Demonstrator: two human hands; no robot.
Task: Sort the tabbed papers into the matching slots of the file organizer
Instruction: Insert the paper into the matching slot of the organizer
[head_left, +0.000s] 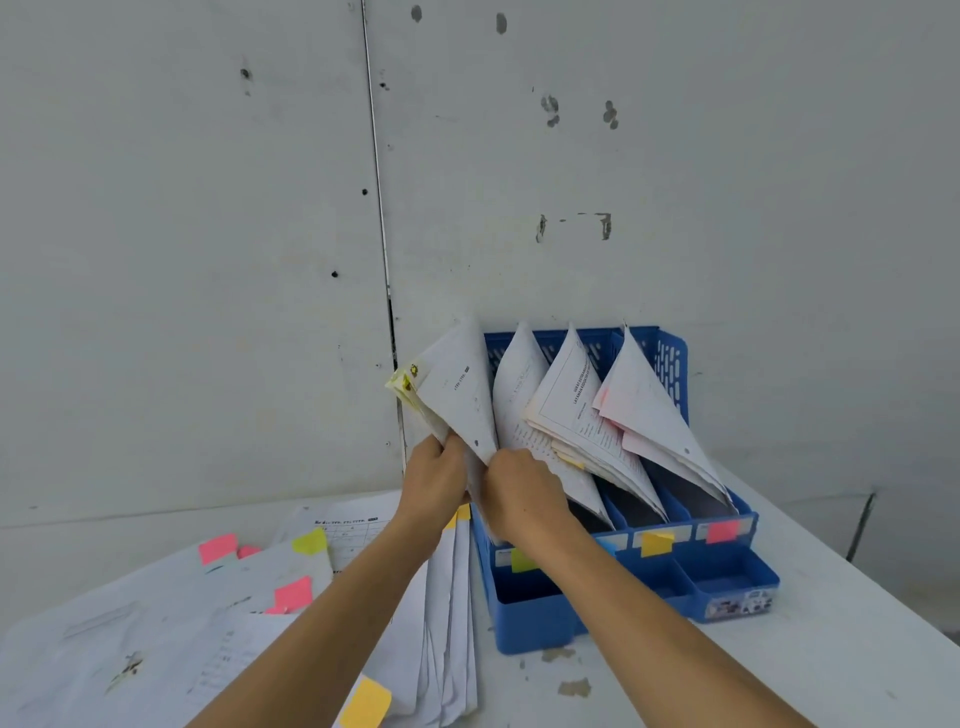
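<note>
White table (831, 639), four-slot organizer (545, 613), left hand (434, 483), right hand (524, 493) both gripping one tabbed sheaf (457, 384).

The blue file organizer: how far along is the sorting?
Partly done. The file organizer already has paper stacks standing in three slots. The left hand and right hand grip a yellow-tabbed bundle at the leftmost slot. On the table lie loose tabbed papers, pink and yellow, not yet sorted.

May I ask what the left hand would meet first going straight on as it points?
The left hand, gripping a yellow-tabbed sheaf, would probably push it into the papers standing in the blue organizer; depth is unclear.
</note>
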